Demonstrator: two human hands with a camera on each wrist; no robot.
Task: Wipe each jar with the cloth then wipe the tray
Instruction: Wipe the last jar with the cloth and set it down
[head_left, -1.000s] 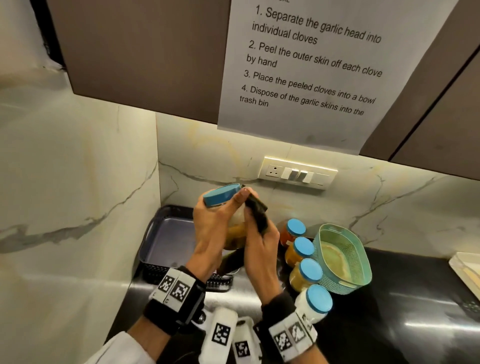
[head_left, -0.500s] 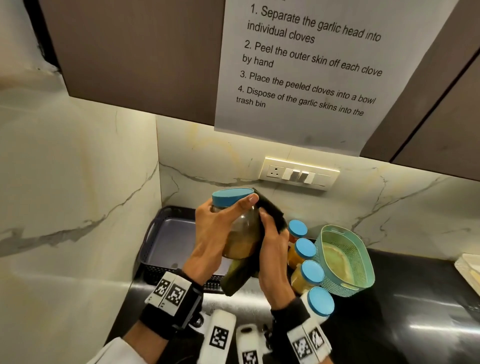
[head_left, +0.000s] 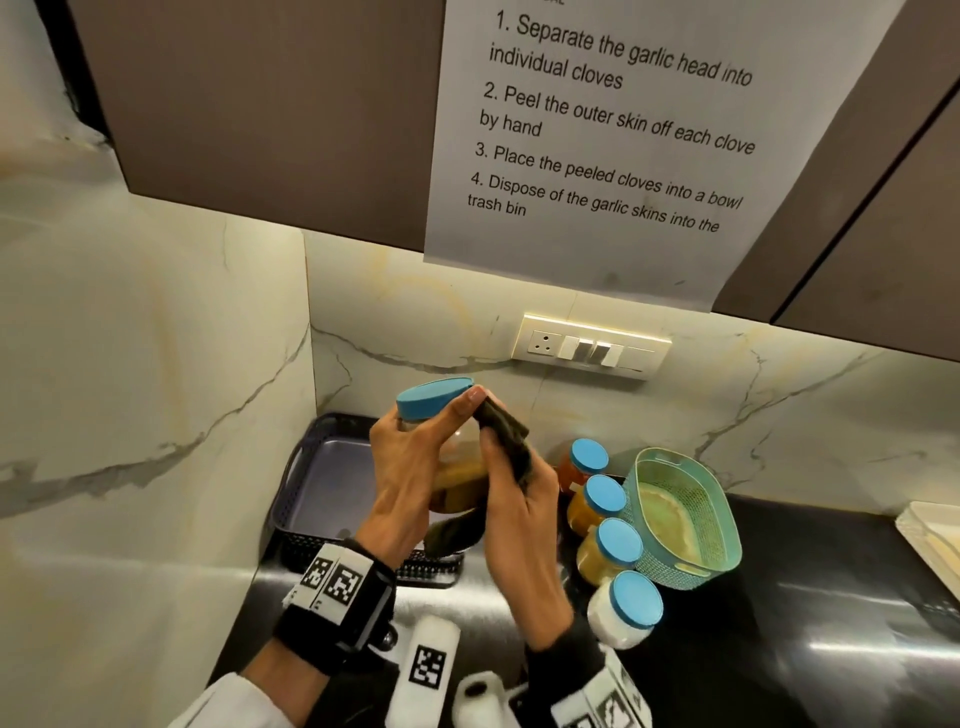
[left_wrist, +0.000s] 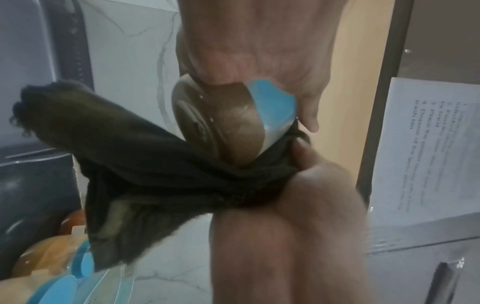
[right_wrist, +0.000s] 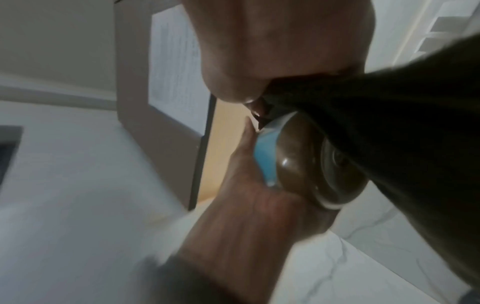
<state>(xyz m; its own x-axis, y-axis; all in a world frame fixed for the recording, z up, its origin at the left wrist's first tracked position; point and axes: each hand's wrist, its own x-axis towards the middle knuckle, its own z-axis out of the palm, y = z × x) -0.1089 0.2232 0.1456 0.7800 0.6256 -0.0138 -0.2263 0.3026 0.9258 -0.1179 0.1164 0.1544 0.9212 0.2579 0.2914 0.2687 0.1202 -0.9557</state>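
Both hands are bare. The left hand (head_left: 410, 467) has a black strap around its wrist, carrying a white block (head_left: 337, 582) printed with two black-and-white square code markers. The right hand (head_left: 519, 519) has a matching black wristband with a white marker block (head_left: 602, 701), partly cut off by the picture's lower edge. A white sleeve (head_left: 228, 701) covers the left forearm below the strap.
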